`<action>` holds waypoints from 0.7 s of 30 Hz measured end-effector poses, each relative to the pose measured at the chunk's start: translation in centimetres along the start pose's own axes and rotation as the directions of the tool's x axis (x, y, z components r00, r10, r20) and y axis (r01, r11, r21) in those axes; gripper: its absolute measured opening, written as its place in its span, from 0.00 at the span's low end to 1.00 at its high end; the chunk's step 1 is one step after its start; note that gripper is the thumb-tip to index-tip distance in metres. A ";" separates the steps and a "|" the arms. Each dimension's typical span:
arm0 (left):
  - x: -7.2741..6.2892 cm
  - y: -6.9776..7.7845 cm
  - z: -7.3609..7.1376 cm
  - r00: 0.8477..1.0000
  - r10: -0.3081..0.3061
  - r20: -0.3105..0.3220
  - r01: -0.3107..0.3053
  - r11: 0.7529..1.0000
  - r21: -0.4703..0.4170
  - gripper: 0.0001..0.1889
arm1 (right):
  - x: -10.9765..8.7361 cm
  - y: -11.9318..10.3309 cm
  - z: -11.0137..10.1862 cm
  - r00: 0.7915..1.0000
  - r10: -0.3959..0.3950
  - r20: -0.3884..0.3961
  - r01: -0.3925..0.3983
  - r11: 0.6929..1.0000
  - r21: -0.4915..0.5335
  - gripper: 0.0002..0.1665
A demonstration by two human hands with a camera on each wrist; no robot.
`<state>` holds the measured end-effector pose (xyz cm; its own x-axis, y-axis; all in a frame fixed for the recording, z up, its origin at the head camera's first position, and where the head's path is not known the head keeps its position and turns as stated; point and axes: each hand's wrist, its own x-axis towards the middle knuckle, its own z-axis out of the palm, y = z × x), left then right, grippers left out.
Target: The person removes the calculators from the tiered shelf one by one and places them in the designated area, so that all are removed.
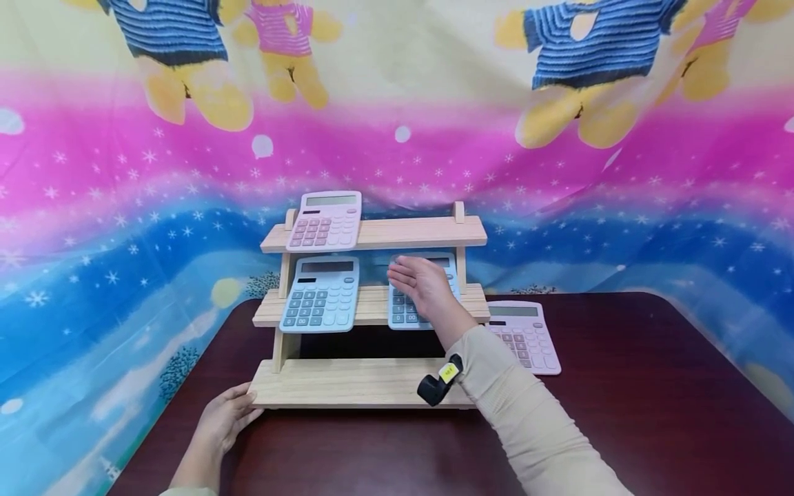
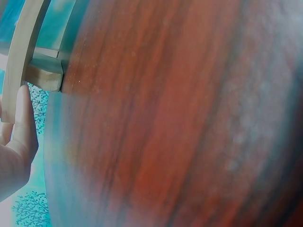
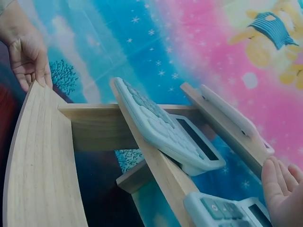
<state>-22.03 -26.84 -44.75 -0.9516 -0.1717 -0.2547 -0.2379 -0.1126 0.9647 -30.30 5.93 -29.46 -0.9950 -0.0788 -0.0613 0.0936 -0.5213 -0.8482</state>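
Note:
A three-tier wooden display rack (image 1: 366,382) stands on the table. My left hand (image 1: 226,418) pinches the left end of its bottom shelf, thumb and fingers on either side of the board in the left wrist view. On the middle tier lean two blue calculators, the left one (image 1: 320,296) in full view, the right one (image 1: 403,311) partly covered by my right hand (image 1: 428,286). That hand's fingers are straight and side by side, pointing left across the calculator's face. A pink calculator (image 1: 325,220) leans at the left of the top tier.
Another pink calculator (image 1: 524,337) lies on the dark wooden table (image 1: 633,386), behind and right of the rack. A patterned cloth (image 1: 397,151) with bears and snowflakes hangs behind the table. On the right wrist sits a black strap (image 1: 434,390) with a yellow label.

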 end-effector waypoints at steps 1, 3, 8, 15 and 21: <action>0.0 0.0 0.0 1.000 -0.001 -0.003 0.001 1.000 0.001 0.32 | 0.1 0.0 0.2 1.000 0.000 0.005 0.000 1.000 -0.006 0.21; 0.0 -0.1 0.0 1.000 0.001 0.002 -0.001 1.000 -0.004 0.33 | 0.4 0.0 0.7 1.000 0.007 0.011 -0.007 1.000 -0.024 0.20; 0.0 0.0 0.0 1.000 0.006 0.010 -0.006 1.000 0.001 0.33 | 1.3 0.0 1.9 0.999 0.027 0.033 -0.024 0.997 -0.068 0.22; -0.1 0.0 -0.1 1.000 0.004 0.016 -0.005 1.000 0.010 0.34 | 2.5 0.2 3.4 0.999 0.029 0.045 -0.026 0.997 -0.073 0.25; -0.1 0.0 -0.2 1.000 -0.009 0.008 0.008 1.000 0.022 0.34 | 3.4 0.4 4.4 0.999 0.018 0.031 -0.014 0.989 -0.144 0.22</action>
<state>-21.86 -27.01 -44.71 -0.9511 -0.1630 -0.2625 -0.2501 -0.0929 0.9638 -33.49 1.68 -27.66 -0.9916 -0.1144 -0.0605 0.1011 -0.3921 -0.9143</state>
